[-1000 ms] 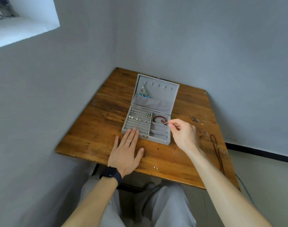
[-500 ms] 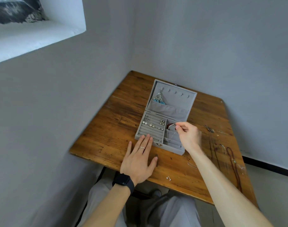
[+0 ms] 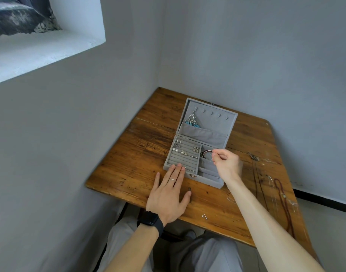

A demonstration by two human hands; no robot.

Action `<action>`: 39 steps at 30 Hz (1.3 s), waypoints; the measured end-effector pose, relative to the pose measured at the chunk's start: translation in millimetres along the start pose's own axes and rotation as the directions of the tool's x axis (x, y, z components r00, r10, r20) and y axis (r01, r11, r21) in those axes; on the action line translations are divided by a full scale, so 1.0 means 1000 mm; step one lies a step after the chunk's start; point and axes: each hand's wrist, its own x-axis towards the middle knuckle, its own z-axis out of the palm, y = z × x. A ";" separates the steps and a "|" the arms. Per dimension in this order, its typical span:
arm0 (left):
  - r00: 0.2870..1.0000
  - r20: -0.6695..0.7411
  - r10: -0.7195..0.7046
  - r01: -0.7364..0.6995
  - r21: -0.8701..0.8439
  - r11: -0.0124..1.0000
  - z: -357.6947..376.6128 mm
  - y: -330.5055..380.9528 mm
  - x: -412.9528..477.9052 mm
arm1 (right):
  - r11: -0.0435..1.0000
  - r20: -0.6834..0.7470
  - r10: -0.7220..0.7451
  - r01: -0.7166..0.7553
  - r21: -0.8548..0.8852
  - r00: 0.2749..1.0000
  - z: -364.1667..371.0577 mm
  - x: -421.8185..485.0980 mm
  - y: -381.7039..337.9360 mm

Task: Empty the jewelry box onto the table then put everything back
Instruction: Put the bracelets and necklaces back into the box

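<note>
An open grey jewelry box [image 3: 205, 132] sits on the wooden table [image 3: 133, 163]. Several earrings [image 3: 185, 152] are set in its left ring rows. A blue pendant [image 3: 192, 121] hangs inside the lid. A red beaded bracelet [image 3: 206, 152] lies in the right compartment. My right hand [image 3: 226, 163] hovers over that compartment and pinches a thin silver hoop [image 3: 209, 159]. My left hand [image 3: 168, 193] lies flat on the table, fingertips touching the box's front left corner.
Long necklaces [image 3: 282, 195] and thin chains lie along the table's right side. A small stud earring [image 3: 205, 216] sits near the front edge, a dark small piece [image 3: 189, 190] by my left thumb. Walls close in at the left and back.
The view shifted, so the table now appears further right. My right hand lifted the silver hoop slightly higher over the right compartment. My left hand stayed flat by the box.
</note>
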 end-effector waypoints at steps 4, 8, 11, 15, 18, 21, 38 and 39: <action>1.000 0.003 0.002 -0.002 0.007 1.000 -0.001 -0.001 0.000 | 0.984 -0.036 0.000 -0.006 -0.175 0.999 -0.001 -0.005 0.004; 1.000 0.005 0.008 -0.008 0.010 1.000 -0.001 0.000 0.000 | 0.873 0.021 -0.102 0.100 -0.477 0.995 -0.006 -0.008 0.014; 1.000 0.004 0.007 -0.007 0.007 1.000 -0.002 0.001 -0.001 | 0.729 0.138 -0.192 0.235 -0.643 0.972 -0.010 -0.005 0.019; 1.000 0.004 0.005 -0.005 0.005 1.000 -0.002 0.001 0.000 | 0.566 0.262 -0.229 0.347 -0.747 0.937 -0.011 0.003 0.018; 1.000 0.005 0.005 -0.005 0.006 1.000 -0.001 0.001 -0.001 | 0.520 0.304 -0.211 0.370 -0.769 0.929 -0.007 0.008 0.014; 1.000 0.013 0.004 -0.004 0.001 1.000 0.000 0.000 -0.001 | 0.580 0.302 -0.173 0.345 -0.738 0.937 -0.007 0.006 0.011; 1.000 0.029 0.000 -0.001 0.015 1.000 0.000 -0.002 -0.003 | 0.758 0.267 -0.276 0.379 -0.530 0.924 -0.009 -0.043 0.050; 0.999 0.035 -0.003 0.002 0.017 1.000 0.000 -0.002 -0.004 | 0.765 0.278 -0.272 0.382 -0.518 0.921 -0.010 -0.045 0.050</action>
